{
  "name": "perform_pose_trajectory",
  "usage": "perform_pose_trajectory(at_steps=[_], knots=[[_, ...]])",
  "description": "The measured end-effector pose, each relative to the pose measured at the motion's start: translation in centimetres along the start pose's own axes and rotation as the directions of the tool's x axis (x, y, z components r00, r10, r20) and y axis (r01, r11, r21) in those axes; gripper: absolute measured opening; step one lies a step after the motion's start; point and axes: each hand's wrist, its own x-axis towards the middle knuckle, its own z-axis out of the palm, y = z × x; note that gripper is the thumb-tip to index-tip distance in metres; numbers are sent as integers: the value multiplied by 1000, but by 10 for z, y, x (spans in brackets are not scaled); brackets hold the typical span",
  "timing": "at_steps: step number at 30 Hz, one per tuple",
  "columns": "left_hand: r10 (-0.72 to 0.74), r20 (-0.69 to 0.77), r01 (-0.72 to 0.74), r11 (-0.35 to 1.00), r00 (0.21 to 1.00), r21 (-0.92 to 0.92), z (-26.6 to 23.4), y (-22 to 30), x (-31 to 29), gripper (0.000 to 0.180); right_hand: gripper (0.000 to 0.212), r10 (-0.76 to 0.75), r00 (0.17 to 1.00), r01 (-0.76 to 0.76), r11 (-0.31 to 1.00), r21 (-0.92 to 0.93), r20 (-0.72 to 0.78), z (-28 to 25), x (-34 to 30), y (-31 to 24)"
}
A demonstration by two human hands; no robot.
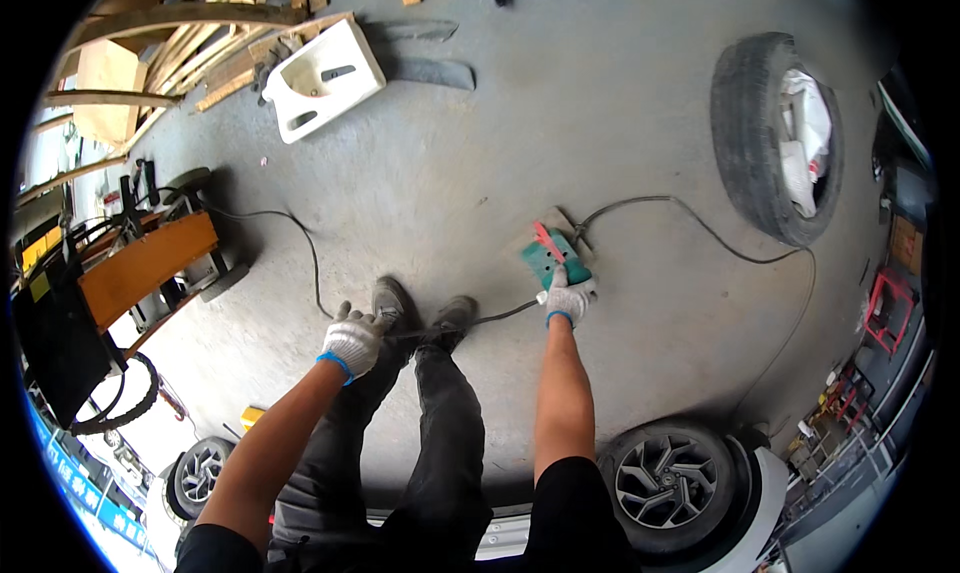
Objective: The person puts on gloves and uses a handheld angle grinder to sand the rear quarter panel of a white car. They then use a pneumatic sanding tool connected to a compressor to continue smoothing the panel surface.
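1. Far left, an orange-topped cart (150,263) and a black box (55,348) crowd that edge, with stacked timber (200,48) and a white basin (325,73) up behind.
2. Our left hand (352,341), in a white glove, is curled shut around the black cable (310,258), pinching it just above our shoes (425,318).
3. From that grip the cable loops away left toward the cart and runs right toward the other hand.
4. Our right hand (568,301), gloved too, is clamped on the near end of the teal power tool (548,258), which rests on the concrete floor (480,163).
5. Ahead lies open room, bare grey floor.
6. Right, a loose tyre (765,138) leans well apart; a car wheel (668,478) sits close by our right elbow.
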Motion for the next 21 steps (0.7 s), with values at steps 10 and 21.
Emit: perform_pose_trajectory(at_steps=[10, 21], knots=[[-54, -77, 36, 975, 996, -219, 58, -12, 37, 29, 96, -61, 989, 34, 979, -199, -132, 61, 0, -20], [-498, -127, 294, 678, 858, -673, 48, -65, -47, 32, 114, 45, 984, 13, 948, -318, 171, 50, 45, -31]])
